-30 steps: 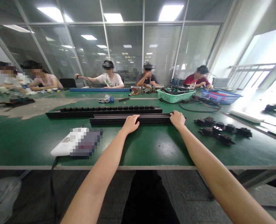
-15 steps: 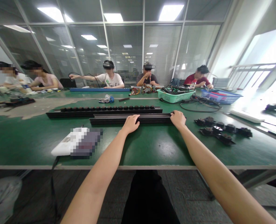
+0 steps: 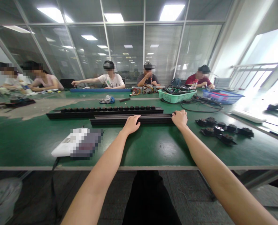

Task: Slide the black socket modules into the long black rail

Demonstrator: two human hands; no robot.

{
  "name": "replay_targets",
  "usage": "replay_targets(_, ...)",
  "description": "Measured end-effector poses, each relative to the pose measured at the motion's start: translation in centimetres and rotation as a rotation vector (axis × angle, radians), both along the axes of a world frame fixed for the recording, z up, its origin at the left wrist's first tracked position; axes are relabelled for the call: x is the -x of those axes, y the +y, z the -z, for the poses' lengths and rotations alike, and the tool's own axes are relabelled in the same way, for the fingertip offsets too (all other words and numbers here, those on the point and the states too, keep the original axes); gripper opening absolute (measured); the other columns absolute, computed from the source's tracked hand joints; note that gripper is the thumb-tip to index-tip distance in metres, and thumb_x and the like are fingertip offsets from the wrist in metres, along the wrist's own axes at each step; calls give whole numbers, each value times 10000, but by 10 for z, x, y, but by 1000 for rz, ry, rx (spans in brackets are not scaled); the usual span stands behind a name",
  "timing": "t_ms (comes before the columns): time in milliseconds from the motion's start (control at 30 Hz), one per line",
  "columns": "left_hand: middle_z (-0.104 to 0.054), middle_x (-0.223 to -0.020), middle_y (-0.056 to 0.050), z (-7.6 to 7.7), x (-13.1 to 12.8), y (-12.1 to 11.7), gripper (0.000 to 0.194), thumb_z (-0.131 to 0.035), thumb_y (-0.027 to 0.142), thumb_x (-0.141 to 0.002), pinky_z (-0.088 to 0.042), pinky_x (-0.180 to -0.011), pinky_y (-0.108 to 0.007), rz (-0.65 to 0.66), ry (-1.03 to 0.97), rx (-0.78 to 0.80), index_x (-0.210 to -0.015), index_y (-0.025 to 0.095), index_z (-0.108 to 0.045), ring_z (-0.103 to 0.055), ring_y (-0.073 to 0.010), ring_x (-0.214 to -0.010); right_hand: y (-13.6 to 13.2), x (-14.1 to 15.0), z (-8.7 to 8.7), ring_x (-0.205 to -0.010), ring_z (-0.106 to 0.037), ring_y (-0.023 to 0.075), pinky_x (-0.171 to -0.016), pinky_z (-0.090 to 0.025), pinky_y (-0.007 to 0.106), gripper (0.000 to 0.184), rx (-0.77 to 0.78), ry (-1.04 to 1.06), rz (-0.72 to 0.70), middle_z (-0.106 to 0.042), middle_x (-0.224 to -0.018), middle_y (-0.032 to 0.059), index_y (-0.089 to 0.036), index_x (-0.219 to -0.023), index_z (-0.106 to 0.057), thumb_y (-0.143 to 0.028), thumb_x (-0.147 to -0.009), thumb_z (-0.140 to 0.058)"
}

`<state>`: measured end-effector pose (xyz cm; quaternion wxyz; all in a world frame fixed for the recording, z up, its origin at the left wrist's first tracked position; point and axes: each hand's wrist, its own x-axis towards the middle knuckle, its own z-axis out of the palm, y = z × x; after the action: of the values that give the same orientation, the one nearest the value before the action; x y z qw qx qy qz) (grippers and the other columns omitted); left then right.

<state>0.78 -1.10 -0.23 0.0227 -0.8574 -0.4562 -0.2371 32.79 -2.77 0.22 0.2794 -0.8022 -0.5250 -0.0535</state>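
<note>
A long black slotted rail [image 3: 113, 120] lies crosswise on the green table. My left hand [image 3: 131, 124] is closed over its middle, thumb on the near side and fingers on top. At the rail's right end, my right hand [image 3: 180, 119] is curled closed around a small black part, mostly hidden by the fingers. Just behind lies a second black rail [image 3: 82, 115], carrying a row of small dark round-topped modules [image 3: 106, 108]. Several loose black modules [image 3: 225, 128] are grouped on the table to the right of my right hand.
A white device [image 3: 65, 145] with a partly blurred dark object lies front left. Farther back are a crumpled cloth [image 3: 106, 99], a green basket [image 3: 176, 97] of cables, a blue basket [image 3: 225, 97] and a black cable [image 3: 200, 109]. Several people sit across the table [image 3: 157, 153].
My hands stay in nearly the same places on the rail; the right hand's fingers shift slightly. Across the table, one person's outstretched hand has lowered a little.
</note>
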Motion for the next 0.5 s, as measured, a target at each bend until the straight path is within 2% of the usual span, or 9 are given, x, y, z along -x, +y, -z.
replay_targets(300, -625, -1566, -146, 1, 0, 1, 518, -557, 222, -993, -394, -1275, -455, 6, -10, -6, -1504, 145, -593, -572, -278, -1474, 0, -1, 2, -1285, -498, 339, -1040, -427, 402, 415, -9, -6, 13, -575, -1367, 222, -123, -1300, -755, -289, -1042, -476)
replay_targets(500, -620, -1568, -160, 0, 1, 1, 522, -556, 216, -999, -386, -1282, -442, 5, -6, -4, -1510, 111, -586, -569, -277, -1478, 0, -2, 2, -1280, -505, 341, -1032, -425, 399, 423, -1, -7, 15, -587, -1355, 217, -131, -1321, -749, -299, -1049, -474)
